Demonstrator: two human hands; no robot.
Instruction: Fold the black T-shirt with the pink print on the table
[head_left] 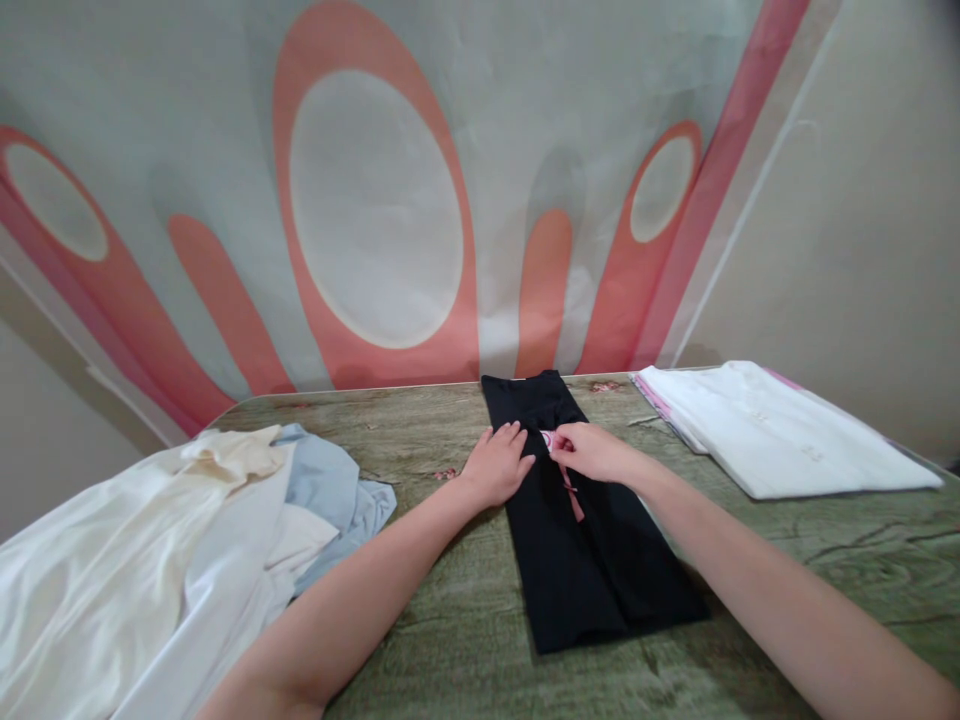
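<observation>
A black garment (547, 560), folded into a long narrow strip, lies on the wood-patterned table from near its back edge toward me. My left hand (499, 463) rests flat on the garment's left edge with its fingers stretched out. Between the thumb and fingers of my right hand (592, 452) is a small white and pink tag (548, 438) on the upper part of the garment. Below the tag, a pink ribbon (576, 503) trails across the black cloth. The tag's print is too small to read.
A loose heap of cream and white cloth (150, 540) lies at the left, with light blue cloth (322, 480) beside it. Folded white garments (780, 430) are stacked at the right. A printed backdrop (502, 130) stands behind the table (427, 610).
</observation>
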